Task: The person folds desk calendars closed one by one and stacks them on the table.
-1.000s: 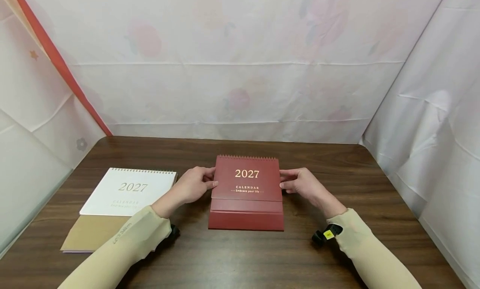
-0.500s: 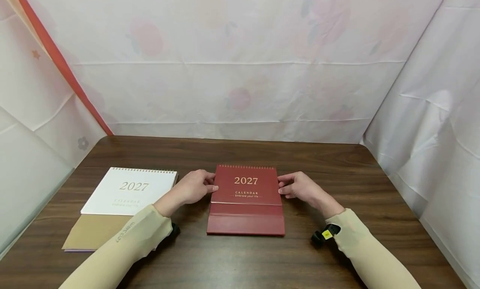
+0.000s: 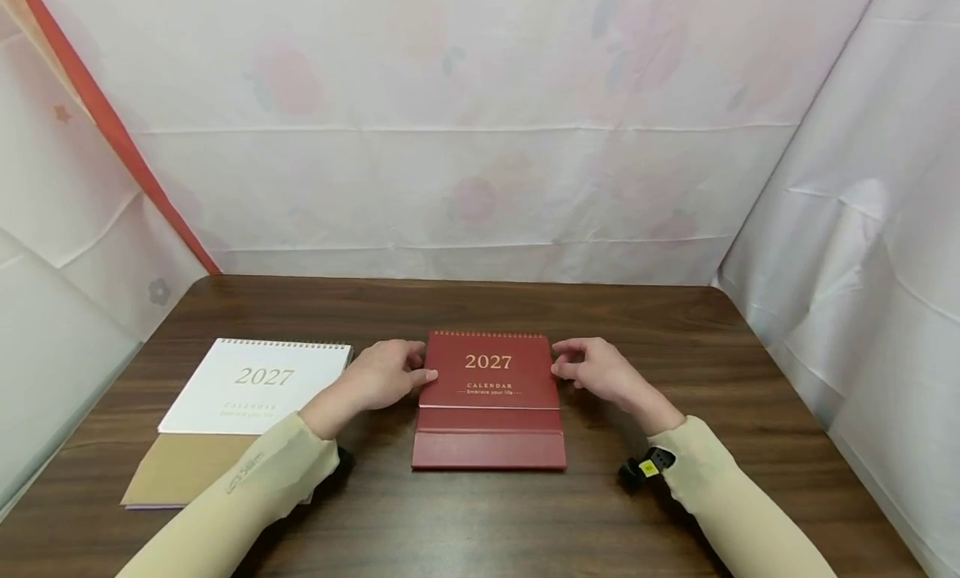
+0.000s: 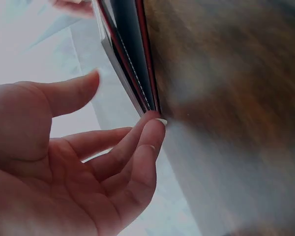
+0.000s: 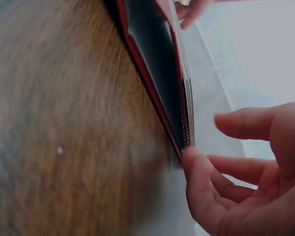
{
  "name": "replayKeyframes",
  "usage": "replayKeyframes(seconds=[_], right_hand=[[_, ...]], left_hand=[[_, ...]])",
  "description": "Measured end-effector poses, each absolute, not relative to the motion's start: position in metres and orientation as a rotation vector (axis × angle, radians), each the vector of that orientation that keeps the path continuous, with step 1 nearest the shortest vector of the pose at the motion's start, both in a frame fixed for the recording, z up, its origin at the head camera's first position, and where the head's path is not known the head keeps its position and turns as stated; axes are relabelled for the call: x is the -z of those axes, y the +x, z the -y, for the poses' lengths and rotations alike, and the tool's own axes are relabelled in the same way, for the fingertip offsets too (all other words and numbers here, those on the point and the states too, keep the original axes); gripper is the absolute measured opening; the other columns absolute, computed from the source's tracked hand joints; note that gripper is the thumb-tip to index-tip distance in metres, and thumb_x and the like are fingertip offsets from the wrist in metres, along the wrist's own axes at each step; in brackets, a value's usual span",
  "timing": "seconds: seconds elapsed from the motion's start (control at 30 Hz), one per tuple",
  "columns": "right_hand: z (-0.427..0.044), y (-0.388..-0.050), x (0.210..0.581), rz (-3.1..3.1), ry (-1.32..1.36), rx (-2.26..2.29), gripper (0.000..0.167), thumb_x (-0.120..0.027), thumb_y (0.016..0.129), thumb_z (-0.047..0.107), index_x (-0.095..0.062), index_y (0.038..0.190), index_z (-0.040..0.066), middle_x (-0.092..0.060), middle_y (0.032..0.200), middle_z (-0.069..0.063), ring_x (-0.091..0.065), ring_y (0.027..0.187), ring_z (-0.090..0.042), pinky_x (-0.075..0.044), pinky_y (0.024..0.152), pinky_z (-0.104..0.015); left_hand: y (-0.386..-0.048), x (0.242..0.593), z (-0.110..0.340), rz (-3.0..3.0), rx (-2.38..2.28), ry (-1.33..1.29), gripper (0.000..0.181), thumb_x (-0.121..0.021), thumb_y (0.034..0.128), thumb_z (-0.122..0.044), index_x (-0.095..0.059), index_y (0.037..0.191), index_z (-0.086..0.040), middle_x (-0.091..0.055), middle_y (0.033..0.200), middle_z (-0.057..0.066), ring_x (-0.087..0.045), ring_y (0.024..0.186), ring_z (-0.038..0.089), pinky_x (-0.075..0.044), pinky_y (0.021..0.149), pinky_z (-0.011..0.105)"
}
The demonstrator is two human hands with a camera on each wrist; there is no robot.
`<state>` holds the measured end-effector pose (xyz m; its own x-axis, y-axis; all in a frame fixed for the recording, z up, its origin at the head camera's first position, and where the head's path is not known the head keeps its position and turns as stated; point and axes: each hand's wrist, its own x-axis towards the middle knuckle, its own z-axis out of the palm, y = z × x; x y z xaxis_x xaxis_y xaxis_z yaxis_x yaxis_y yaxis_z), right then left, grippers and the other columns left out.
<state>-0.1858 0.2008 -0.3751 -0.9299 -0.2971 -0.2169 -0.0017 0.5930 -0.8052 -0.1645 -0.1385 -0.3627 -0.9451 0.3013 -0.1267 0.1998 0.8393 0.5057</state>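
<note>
A dark red 2027 desk calendar with a spiral-bound top edge lies low on the table in the head view. Beside its left edge is my left hand; my right hand is at the right edge. Seen from the left wrist, the relaxed fingers touch the spiral-end corner, and the thumb stands away from it. The right wrist view shows a fingertip at the opposite corner, with that thumb also apart. Between the pages and the red base, a narrow wedge-shaped gap shows.
A white 2027 calendar with a tan base lies at the left, partly behind my left forearm. Wooden tabletop surrounds both calendars. Pale patterned curtains hang at the back and sides.
The red calendar's spiral edge has come down and nearer to me, and its front edge has slid slightly toward me. Both hands stayed beside it; the white calendar stays put.
</note>
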Motion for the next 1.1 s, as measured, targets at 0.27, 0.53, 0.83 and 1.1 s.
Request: replayKeyframes(seconds=[0.27, 0.53, 0.83, 1.1], right_hand=[[-0.196, -0.172, 0.363, -2.822, -0.552, 0.984, 0.035, -0.067, 0.097, 0.025, -0.067, 0.127, 0.008, -0.066, 0.114, -0.004, -0.062, 0.100, -0.018, -0.051, 0.084, -0.041], [-0.194, -0.152, 0.361, -2.873, -0.871, 0.845, 0.041, -0.070, 0.095, 0.027, -0.064, 0.132, 0.010, -0.059, 0.126, -0.005, -0.058, 0.100, -0.021, -0.050, 0.083, -0.042], [-0.194, -0.135, 0.363, -2.862, -1.050, 0.656, 0.059, -0.072, 0.093, 0.031, -0.053, 0.145, 0.013, -0.045, 0.149, -0.011, -0.040, 0.136, -0.029, -0.041, 0.105, -0.051], [-0.195, -0.124, 0.369, -2.744, -1.158, 0.478, 0.071, -0.065, 0.097, 0.040, -0.035, 0.156, 0.013, -0.021, 0.163, -0.016, -0.017, 0.148, -0.037, -0.032, 0.111, -0.052]], left_hand=[[-0.147, 0.362, 0.132, -2.985, -0.553, 0.615, 0.051, -0.066, 0.0957, -0.040, -0.064, 0.131, -0.004, -0.064, 0.123, 0.013, -0.059, 0.115, 0.032, -0.047, 0.096, 0.051], [-0.127, 0.355, 0.128, -2.990, -0.414, 0.835, 0.052, -0.066, 0.0948, -0.044, -0.065, 0.132, -0.008, -0.060, 0.133, 0.012, -0.054, 0.123, 0.032, -0.047, 0.099, 0.048], [-0.107, 0.360, 0.131, -2.969, -0.290, 1.087, 0.064, -0.064, 0.0939, -0.050, -0.058, 0.140, -0.007, -0.050, 0.146, 0.018, -0.045, 0.133, 0.038, -0.040, 0.107, 0.049], [-0.092, 0.367, 0.136, -2.898, -0.151, 1.102, 0.066, -0.062, 0.0948, -0.051, -0.052, 0.146, -0.011, -0.041, 0.153, 0.017, -0.036, 0.139, 0.041, -0.038, 0.106, 0.055]])
